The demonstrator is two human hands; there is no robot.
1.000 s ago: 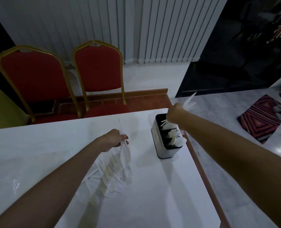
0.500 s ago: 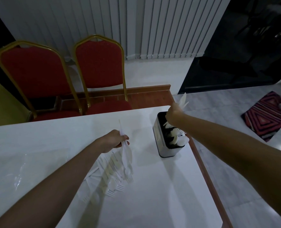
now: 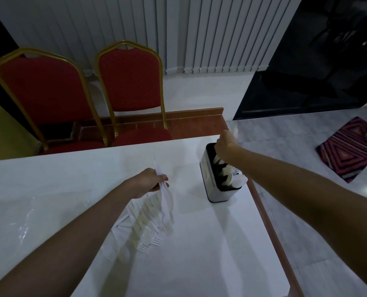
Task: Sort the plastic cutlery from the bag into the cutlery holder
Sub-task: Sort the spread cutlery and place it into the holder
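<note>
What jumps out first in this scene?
Two bare arms reach across a white table: the right hand grips a white utensil over the cutlery holder at the table's right edge, the left hand holds plastic cutlery above a pile of plastic forks. Behind the table stand two red chairs with gold frames.

The cutlery holder [image 3: 208, 179] is an upright box with pale grey walls and a dark inside. It stands near the right edge of the white surface [image 3: 199, 254]. White spoons [image 3: 231, 177] stand in its near end, bowls up, leaning over the rim. Above its far end the right grip [image 3: 225, 145] pinches a white piece [image 3: 235, 132], too blurred to tell its kind. A loose pile [image 3: 144, 224] of white forks and other cutlery lies flat to the left of the holder, apart from it. The left grip [image 3: 148, 182] holds a small bundle [image 3: 167, 199] over the pile's far edge, handles up, tips hanging down. The clear bag [image 3: 10, 221] lies flattened at the surface's left.
</note>
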